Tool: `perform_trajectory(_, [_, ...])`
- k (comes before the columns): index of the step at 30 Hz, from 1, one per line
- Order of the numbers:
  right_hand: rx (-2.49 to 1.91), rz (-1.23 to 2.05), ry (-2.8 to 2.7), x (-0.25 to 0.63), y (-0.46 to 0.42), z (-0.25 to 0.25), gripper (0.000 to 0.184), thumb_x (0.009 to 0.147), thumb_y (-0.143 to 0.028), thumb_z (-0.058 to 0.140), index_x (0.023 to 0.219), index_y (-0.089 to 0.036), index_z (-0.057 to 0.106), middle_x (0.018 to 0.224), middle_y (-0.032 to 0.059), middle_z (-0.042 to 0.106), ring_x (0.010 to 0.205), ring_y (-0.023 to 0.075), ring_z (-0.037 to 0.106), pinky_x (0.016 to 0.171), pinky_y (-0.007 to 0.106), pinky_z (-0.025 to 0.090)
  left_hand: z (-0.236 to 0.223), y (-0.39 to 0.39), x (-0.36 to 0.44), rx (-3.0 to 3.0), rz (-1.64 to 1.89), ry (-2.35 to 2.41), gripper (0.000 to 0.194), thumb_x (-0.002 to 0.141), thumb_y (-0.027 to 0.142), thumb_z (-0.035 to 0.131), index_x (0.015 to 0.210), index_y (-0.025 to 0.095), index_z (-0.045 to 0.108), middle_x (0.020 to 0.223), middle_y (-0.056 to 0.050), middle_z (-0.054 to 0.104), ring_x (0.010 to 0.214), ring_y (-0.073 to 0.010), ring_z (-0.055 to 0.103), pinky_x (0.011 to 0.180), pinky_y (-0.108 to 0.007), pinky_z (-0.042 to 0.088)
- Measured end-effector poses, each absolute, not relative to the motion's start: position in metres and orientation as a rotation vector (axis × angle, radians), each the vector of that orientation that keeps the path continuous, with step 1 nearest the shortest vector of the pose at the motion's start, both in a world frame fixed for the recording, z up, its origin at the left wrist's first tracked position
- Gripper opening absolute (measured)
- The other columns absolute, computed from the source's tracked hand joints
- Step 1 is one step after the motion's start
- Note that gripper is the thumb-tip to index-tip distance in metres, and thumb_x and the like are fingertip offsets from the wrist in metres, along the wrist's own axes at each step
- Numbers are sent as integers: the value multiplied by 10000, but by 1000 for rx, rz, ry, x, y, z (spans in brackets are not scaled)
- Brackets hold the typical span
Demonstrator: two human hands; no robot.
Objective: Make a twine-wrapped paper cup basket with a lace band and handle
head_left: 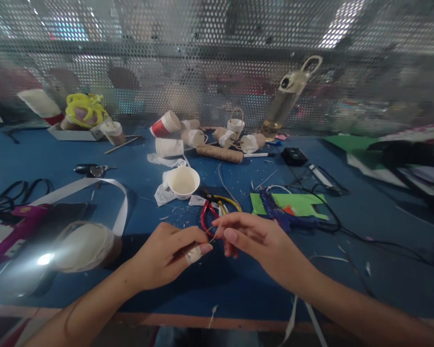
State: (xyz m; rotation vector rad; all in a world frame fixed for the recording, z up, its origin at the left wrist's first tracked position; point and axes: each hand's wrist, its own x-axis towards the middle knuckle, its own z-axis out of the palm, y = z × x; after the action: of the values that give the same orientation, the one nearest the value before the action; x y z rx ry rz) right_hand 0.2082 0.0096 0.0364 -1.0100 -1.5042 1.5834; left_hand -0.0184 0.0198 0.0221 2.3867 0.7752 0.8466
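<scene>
My left hand (pixel 173 253) is closed in a pinch, with a strip of white tape around its thumb. A thin tan strand (pixel 212 236), like twine, runs from its fingertips towards my right hand (pixel 258 236). The right thumb and index finger close on the strand's other end; the exact contact is hard to make out. Just beyond the fingers lie red-handled pliers (pixel 204 216) and a yellow-handled tool (pixel 231 200), partly overlapping. A white paper cup (pixel 183 184) stands upright behind them on the blue table (pixel 217 284).
Left: a purple glue gun (pixel 21 226), a twine-trimmed cup (pixel 83 248), white ribbon (pixel 121 207) and keys (pixel 94 169). Right: a blue glue gun (pixel 275 207) on green paper (pixel 311 201), with cables. Behind: a twine roll (pixel 220 153), small cup baskets (pixel 236 126), a tilted bottle (pixel 284 99) and perforated metal panel (pixel 188 72).
</scene>
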Motion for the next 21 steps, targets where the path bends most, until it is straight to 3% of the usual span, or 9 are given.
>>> perform_trajectory(6, [-875,1777,-1289,195,15,30,108,866,-294,752,861,-187,739,764,-17,665,653,71,613,621,187,504,22,20,-18,2205,765,748,130,981,197,542,871,200,610,614,81,510,509,-63,416,522,-185,305])
perform_trajectory(15, [-693,1817,-1175,195,14,15,50,847,-230,779,889,-243,804,801,-10,704,692,71,626,631,182,510,23,19,-17,1892,701,784,215,996,315,546,837,194,624,674,59,523,565,-71,400,534,-203,293])
perform_trajectory(18, [-709,1742,-1161,197,15,16,30,850,-249,777,858,-239,804,859,4,732,694,74,624,618,187,506,23,16,-17,1763,697,812,182,994,389,546,946,218,585,734,44,523,619,-89,422,555,-203,310])
perform_trajectory(21, [-771,1661,-1193,201,17,19,63,877,-263,750,880,-227,802,878,22,753,712,83,640,614,187,506,22,14,-17,1530,712,797,241,995,478,516,1082,254,506,712,68,405,577,-83,335,510,-187,267])
